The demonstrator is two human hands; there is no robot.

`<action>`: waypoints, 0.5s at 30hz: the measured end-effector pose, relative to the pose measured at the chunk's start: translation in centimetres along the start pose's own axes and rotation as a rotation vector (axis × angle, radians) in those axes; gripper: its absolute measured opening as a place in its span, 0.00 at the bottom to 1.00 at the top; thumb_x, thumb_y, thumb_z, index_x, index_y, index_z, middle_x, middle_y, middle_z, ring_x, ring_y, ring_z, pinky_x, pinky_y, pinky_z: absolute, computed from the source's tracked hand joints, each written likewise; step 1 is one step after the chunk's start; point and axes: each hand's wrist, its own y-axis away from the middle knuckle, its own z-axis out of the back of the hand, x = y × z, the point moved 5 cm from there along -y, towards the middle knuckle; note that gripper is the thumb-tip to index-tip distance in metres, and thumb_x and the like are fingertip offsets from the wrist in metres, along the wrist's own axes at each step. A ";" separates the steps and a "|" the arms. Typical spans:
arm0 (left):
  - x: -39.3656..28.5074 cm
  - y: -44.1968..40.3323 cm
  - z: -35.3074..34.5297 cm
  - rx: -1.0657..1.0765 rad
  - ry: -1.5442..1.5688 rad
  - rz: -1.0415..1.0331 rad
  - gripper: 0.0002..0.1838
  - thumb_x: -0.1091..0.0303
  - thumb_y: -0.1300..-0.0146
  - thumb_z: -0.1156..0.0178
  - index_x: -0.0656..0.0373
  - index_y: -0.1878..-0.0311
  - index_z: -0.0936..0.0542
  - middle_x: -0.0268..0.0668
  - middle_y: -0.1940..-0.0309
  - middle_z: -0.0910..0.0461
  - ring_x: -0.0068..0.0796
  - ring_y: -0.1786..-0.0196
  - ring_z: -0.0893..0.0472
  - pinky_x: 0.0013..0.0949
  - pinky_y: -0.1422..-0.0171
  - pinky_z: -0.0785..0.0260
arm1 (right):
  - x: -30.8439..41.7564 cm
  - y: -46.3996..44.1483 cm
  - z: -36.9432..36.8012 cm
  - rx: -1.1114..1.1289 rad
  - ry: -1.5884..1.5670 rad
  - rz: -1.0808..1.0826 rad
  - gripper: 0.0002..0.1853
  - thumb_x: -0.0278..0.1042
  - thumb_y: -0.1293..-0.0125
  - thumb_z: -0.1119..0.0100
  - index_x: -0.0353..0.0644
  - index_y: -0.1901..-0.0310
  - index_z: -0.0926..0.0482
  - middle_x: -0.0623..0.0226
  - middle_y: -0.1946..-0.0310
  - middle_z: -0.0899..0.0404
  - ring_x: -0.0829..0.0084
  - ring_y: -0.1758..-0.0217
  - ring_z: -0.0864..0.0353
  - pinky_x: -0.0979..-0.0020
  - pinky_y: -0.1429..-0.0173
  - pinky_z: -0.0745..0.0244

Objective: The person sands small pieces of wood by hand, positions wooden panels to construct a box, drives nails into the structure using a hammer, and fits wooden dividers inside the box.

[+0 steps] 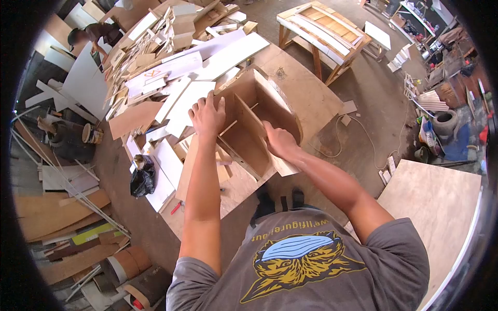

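A wooden box-like piece (249, 147) with inner dividers and a curved side stands on a plywood sheet (306, 78) in front of me. My left hand (207, 115) lies on its left upper edge, fingers spread and pointing away from me. My right hand (280, 141) is closed round the near end of the middle divider (248, 111), thumb on top. Below the right hand a pale panel edge (282, 165) shows. A red-handled tool (176, 208) lies on the board at the lower left of the box.
Wood offcuts and white boards (228, 58) are heaped beyond the box. A black plastic bag (142, 179) sits at the left. Another person (106, 35) bends at the upper left. A wooden table (324, 33) stands at the back; a cable (340, 137) lies on the floor.
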 end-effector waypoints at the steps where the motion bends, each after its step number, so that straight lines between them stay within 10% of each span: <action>1: 0.0 -0.1 0.2 0.013 0.041 0.017 0.31 0.40 0.24 0.46 0.44 0.25 0.24 0.44 0.35 0.20 0.47 0.31 0.24 0.51 0.21 0.43 | -0.2 0.6 1.1 -0.012 -0.010 0.005 0.25 0.30 0.28 0.45 0.37 0.32 0.35 0.40 0.62 0.13 0.38 0.55 0.11 0.40 0.50 0.17; 9: 0.3 -0.3 0.2 -0.038 0.144 0.008 0.32 0.40 0.26 0.43 0.51 0.29 0.21 0.45 0.35 0.20 0.48 0.29 0.26 0.52 0.21 0.44 | -8.7 5.1 10.4 -0.429 -0.646 0.042 0.24 0.31 0.28 0.34 0.37 0.33 0.23 0.47 0.40 0.16 0.57 0.35 0.16 0.57 0.34 0.21; 15: 1.1 0.4 0.3 -0.168 0.148 0.090 0.37 0.41 0.35 0.30 0.52 0.29 0.22 0.52 0.29 0.28 0.56 0.22 0.35 0.56 0.19 0.43 | -16.5 5.5 20.9 -0.732 -0.991 -0.126 0.16 0.30 0.22 0.40 0.35 0.37 0.21 0.65 0.48 0.14 0.75 0.47 0.16 0.70 0.40 0.22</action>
